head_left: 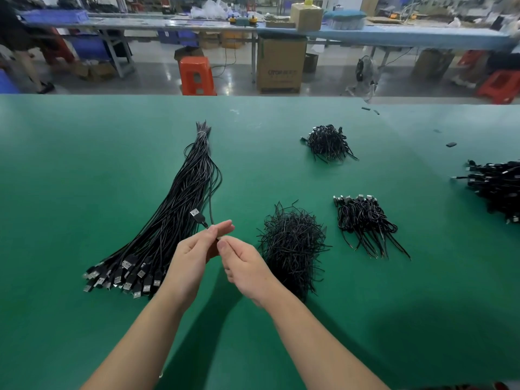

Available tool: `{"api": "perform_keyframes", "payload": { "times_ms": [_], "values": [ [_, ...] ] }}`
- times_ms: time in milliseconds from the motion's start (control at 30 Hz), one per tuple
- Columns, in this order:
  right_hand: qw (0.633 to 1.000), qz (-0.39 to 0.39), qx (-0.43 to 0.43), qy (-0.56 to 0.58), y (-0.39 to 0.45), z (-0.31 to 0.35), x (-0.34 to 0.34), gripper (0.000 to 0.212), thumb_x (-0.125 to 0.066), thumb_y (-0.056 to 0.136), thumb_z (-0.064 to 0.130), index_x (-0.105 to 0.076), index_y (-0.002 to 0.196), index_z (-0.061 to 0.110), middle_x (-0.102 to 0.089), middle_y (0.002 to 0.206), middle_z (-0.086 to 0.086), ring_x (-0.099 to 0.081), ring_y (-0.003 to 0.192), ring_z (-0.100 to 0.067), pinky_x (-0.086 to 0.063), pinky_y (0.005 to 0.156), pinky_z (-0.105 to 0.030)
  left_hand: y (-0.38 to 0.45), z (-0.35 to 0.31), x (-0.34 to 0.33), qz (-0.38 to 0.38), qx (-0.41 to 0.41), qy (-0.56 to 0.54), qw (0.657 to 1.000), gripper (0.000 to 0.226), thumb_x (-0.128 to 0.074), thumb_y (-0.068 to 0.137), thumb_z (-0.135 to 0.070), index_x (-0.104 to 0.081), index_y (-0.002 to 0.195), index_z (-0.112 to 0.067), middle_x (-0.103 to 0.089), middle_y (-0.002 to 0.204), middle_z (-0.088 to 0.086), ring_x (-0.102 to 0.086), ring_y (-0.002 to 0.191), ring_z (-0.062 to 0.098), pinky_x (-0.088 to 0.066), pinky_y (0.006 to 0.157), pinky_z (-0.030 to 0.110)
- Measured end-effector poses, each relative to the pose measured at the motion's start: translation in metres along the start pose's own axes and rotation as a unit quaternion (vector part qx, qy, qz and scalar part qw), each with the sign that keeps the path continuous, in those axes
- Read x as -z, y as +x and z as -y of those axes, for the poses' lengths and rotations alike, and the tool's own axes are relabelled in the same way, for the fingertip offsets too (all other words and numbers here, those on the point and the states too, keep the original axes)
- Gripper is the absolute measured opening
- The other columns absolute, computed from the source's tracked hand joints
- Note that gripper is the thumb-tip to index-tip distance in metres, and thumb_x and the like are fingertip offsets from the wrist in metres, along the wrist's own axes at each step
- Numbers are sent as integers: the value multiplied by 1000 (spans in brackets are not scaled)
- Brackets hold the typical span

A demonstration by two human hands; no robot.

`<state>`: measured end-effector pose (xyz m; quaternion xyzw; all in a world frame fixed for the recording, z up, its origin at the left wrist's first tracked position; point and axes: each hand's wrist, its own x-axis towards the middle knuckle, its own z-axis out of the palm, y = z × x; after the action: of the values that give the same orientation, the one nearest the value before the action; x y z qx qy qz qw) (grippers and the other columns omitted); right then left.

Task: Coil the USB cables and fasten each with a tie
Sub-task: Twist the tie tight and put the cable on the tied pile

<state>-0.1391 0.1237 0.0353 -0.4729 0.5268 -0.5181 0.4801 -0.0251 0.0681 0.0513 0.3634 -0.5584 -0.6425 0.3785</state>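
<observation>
Cable [210, 198] between hands, open mat [70, 170] leftward

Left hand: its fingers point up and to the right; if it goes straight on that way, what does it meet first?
Probably bare green mat. The left hand aims between the tie pile and the long cable bundle; depth is unclear.

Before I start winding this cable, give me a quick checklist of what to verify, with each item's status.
1. Single cable picked out of the straight bundle: ok.
2. Left hand grips it near the plug: ok.
3. Right hand on the cable: cannot tell, the fingers hide the contact.
4. Cable's far end free of the bundle's binding: cannot tell.
5. Pile of ties beside the right hand: ok.
6. Bare green mat to work on: ok.
</observation>
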Motion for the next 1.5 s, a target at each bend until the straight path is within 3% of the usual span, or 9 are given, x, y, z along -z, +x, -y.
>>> {"api": "perform_keyframes", "payload": {
  "times_ms": [467, 633, 767, 900, 1000, 1167, 1267, 1400, 1500],
  "values": [
    [994, 30, -47, 99, -12, 20, 1, 34, -40, 109, 22, -50, 77, 17, -27, 54, 11, -20, 46, -5, -18, 44, -18, 5, -19, 3, 119, 103, -114, 981, 52, -28, 100, -26, -75, 113, -8, -68, 124, 20, -62, 122, 28, -47, 99, 34],
    [975, 94, -92, 177, -15, 18, -4, 38, -41, 108, 32, -55, 76, 18, -23, 52, 8, -17, 47, -9, -16, 46, -22, 13, -31, 4, 52, 31, -184, 981, 53, -23, 104, -24, -64, 121, 4, -67, 123, 23, -61, 123, 31, -44, 105, 41],
    [930, 128, -141, 315, -19, 8, -5, 38, -43, 106, 35, -49, 72, 20, -23, 55, 8, -20, 46, -8, -20, 44, -20, 17, -57, 22, 74, 17, -350, 934, 50, -35, 99, -29, -77, 88, -5, -73, 87, 11, -72, 71, 20, -60, 65, 29],
    [894, 152, -163, 390, -16, 5, 2, 40, -43, 105, 33, -52, 68, 21, -24, 51, 10, -18, 44, -8, -20, 42, -19, 6, -68, 38, 328, 135, -279, 892, 50, -30, 99, -25, -68, 87, 6, -64, 65, 19, -38, 32, 17, -42, 39, 19],
    [911, 125, -175, 351, -12, 7, 14, 41, -44, 103, 36, -54, 66, 24, -26, 50, 13, -19, 41, -6, -21, 39, -18, 0, -63, 44, 396, 194, 0, 897, 54, -35, 95, -32, -70, 96, 9, -71, 82, 28, -64, 46, 25, -47, 43, 23],
    [922, 106, -165, 333, -8, 11, 28, 38, -46, 104, 35, -52, 70, 20, -22, 53, 9, -17, 43, -7, -18, 41, -20, -12, -46, 34, 288, 216, 284, 889, 33, -46, 105, -27, -74, 103, -9, -76, 102, 4, -71, 98, 20, -54, 93, 32],
    [921, 112, -152, 341, -9, 16, 21, 37, -44, 105, 34, -53, 73, 19, -21, 53, 8, -17, 43, -7, -20, 40, -19, -10, -36, 24, 191, 103, 433, 875, 38, -46, 105, -34, -63, 76, -16, -52, 69, -11, -45, 64, 12, -40, 63, 28],
    [922, 103, -128, 350, -13, 18, 12, 37, -40, 107, 37, -49, 75, 20, -22, 52, 8, -16, 41, -6, -17, 39, -19, -8, -25, 10, 94, 63, 193, 975, 35, -40, 107, -24, -70, 110, -7, -71, 103, -7, -65, 95, 8, -45, 89, 27],
    [916, 98, -111, 372, -16, 20, 7, 36, -41, 104, 40, -48, 75, 20, -23, 51, 8, -17, 40, -5, -16, 39, -18, -12, -17, -1, 94, 74, 3, 993, 37, -39, 104, -25, -62, 128, -7, -69, 126, 6, -61, 123, 13, -41, 106, 31]
  ]
}}
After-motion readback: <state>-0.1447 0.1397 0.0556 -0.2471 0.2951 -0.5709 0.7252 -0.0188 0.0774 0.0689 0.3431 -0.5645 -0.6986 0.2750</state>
